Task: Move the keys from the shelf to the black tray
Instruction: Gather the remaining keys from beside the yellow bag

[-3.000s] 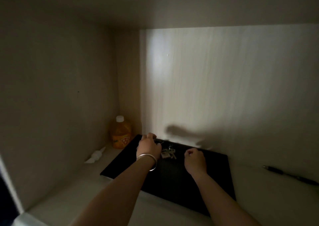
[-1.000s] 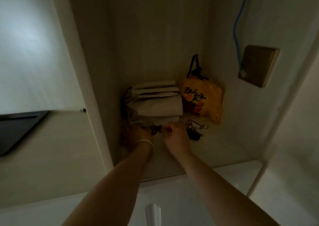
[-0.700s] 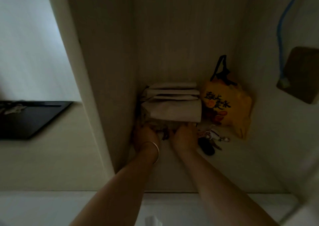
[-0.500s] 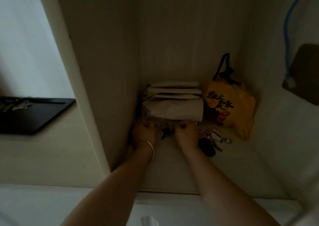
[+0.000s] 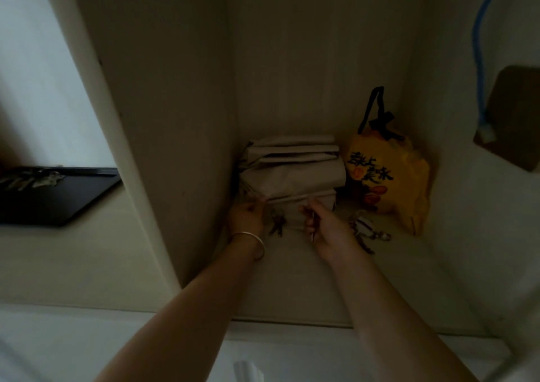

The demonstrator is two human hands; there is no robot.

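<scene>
In a dim shelf compartment, a small bunch of keys [image 5: 277,221] sits between my hands, in front of a stack of folded paper bags [image 5: 292,174]. My left hand [image 5: 247,216], with a bangle on the wrist, is curled with its fingertips at the top of that bunch. My right hand [image 5: 325,225] pinches a thin metal key [image 5: 312,231]. A second key bunch [image 5: 366,229] with a fob lies on the shelf just right of my right hand. The black tray [image 5: 67,203] lies in the left compartment, and several keys [image 5: 32,178] rest at its far edge.
A yellow snack bag [image 5: 388,177] with black handles stands at the back right of the shelf. A vertical divider panel [image 5: 163,148] separates this compartment from the tray's. A blue cable [image 5: 480,60] runs down the right wall to a brown plate [image 5: 514,118].
Three seconds ago both hands were over the tray beside the keys there. The view has swung right to the shelf compartment, and both hands have closed in on the keys by the paper bags.
</scene>
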